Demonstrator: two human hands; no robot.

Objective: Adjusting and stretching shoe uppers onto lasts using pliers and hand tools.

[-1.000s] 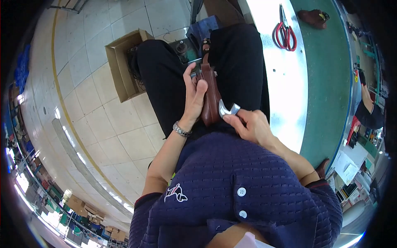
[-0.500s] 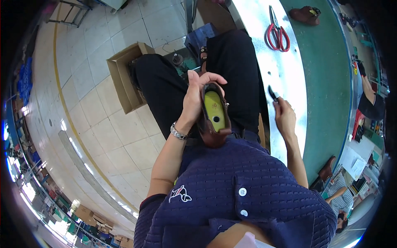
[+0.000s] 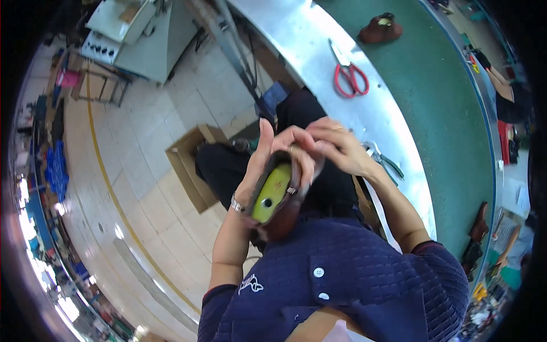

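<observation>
A brown leather shoe [image 3: 288, 215] with a yellow-green insole [image 3: 273, 194] is tilted in front of my waist, its opening facing up. My left hand [image 3: 256, 165] is closed around it, thumb up along one side and fingers curled over the far end. My right hand [image 3: 342, 148] has come in from the right, its bent fingers closed against the far side of the shoe beside the left fingers. Blur and overlap hide exactly which part it grips. Pliers with dark green handles [image 3: 390, 165] lie on the metal bench beside my right wrist.
Red-handled scissors [image 3: 350, 80] lie farther along the metal bench [image 3: 393, 119]. Beyond it, a green surface [image 3: 439, 125] bears another brown shoe [image 3: 380, 29] and dark shoes [image 3: 476, 233]. A cardboard box [image 3: 191, 171] stands left of my knees. People work at far right.
My right hand has moved left from a dark-handled tool at the metal bench to the shoe. The shoe has tilted in my left hand. The whole view has turned, showing more floor and machinery at far left.
</observation>
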